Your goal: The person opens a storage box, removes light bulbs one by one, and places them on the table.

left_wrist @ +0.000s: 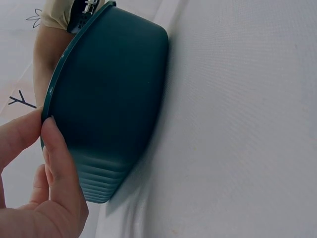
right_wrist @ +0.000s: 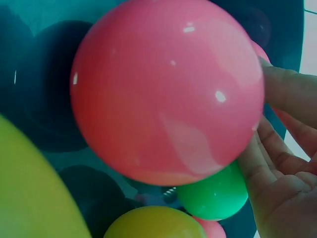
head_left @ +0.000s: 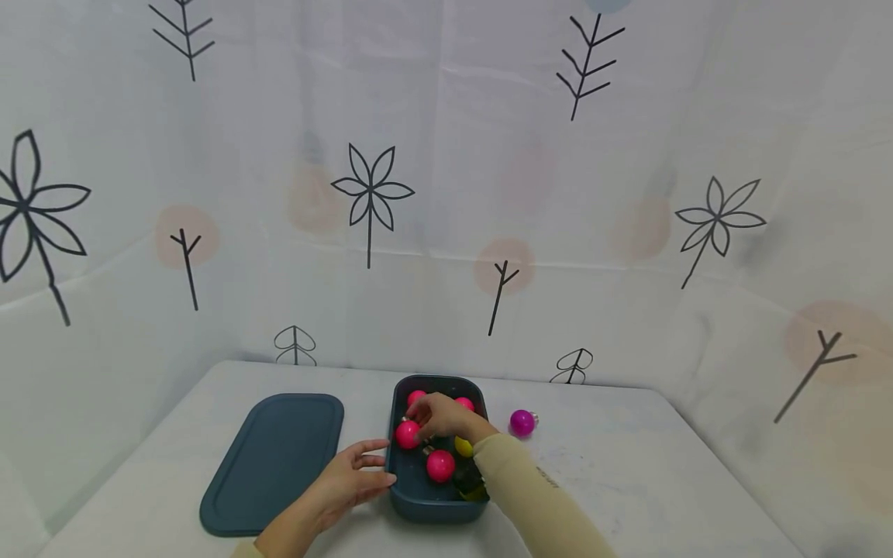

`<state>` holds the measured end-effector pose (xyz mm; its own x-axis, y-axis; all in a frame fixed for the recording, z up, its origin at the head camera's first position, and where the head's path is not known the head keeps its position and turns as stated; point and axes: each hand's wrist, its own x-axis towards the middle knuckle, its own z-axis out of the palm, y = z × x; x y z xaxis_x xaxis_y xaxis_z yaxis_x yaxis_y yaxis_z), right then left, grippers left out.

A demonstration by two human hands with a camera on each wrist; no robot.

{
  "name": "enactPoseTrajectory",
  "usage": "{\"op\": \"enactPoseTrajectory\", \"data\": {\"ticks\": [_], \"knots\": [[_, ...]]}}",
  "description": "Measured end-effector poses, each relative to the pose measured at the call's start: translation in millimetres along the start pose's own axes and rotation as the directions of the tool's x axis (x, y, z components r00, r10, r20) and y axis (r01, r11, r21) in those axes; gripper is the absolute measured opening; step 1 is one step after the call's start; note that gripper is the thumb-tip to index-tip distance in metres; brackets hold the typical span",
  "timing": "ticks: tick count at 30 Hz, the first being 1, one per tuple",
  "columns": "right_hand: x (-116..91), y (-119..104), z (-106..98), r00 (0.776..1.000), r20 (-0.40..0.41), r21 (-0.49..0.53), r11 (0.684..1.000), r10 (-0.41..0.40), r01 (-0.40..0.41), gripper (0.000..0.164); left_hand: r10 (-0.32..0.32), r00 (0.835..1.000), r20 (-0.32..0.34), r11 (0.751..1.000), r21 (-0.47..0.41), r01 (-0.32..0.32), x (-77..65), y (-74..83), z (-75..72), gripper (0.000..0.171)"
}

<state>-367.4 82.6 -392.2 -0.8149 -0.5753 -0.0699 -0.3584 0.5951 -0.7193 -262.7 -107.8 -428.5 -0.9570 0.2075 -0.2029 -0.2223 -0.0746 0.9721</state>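
A dark blue-green rectangular container [head_left: 425,511] holds several glossy ball ornaments. My left hand [head_left: 356,480] is at its left side; in the left wrist view, thumb and finger pinch the rim [left_wrist: 58,74]. My right hand [head_left: 446,416] reaches inside, its thumb and fingers around a pink ball ornament [head_left: 408,435]. A large pink ball [right_wrist: 168,94] fills the right wrist view and partly hides the fingertips. Nearer the front lies another pink ball [head_left: 440,466]. Also inside are a yellow ball [head_left: 463,446] and, in the right wrist view, a green ball [right_wrist: 215,193].
A flat blue-green lid [head_left: 279,457] lies on the white table [head_left: 628,465] left of the container. To the right of the container sits a magenta ball ornament [head_left: 522,423]. Behind the table hangs a white patterned curtain [head_left: 432,310].
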Motion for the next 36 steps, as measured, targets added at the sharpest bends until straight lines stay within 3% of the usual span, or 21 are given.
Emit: {"op": "enactPoseTrajectory", "data": {"ticks": [13, 18, 25, 36], "knots": [[3, -8, 6, 1.000, -0.007, -0.172, 0.985, 0.015, -0.016, 0.034, 0.006, 1.000, 0.009, 1.000, -0.001, -0.006, -0.4, 1.3, -0.2, 0.066], [2, -4, 2, 1.000, 0.022, -0.140, 0.990, -0.006, 0.009, 0.032, 0.004, 1.000, 0.014, 1.000, -0.007, -0.004, 0.3, 0.2, -0.5, 0.065], [-3, -5, -10, 0.998, 0.043, -0.011, 0.998, -0.056, 0.056, 0.032, 0.005, 1.000, 0.009, 1.000, -0.012, -0.005, -0.4, -0.1, 0.0, 0.064], [-26, -10, -31, 0.992, -0.049, -0.029, 0.993, -0.113, 0.111, 0.040, 0.008, 1.000, 0.010, 1.000, -0.017, -0.008, -0.2, -0.8, -0.4, 0.066]]}}
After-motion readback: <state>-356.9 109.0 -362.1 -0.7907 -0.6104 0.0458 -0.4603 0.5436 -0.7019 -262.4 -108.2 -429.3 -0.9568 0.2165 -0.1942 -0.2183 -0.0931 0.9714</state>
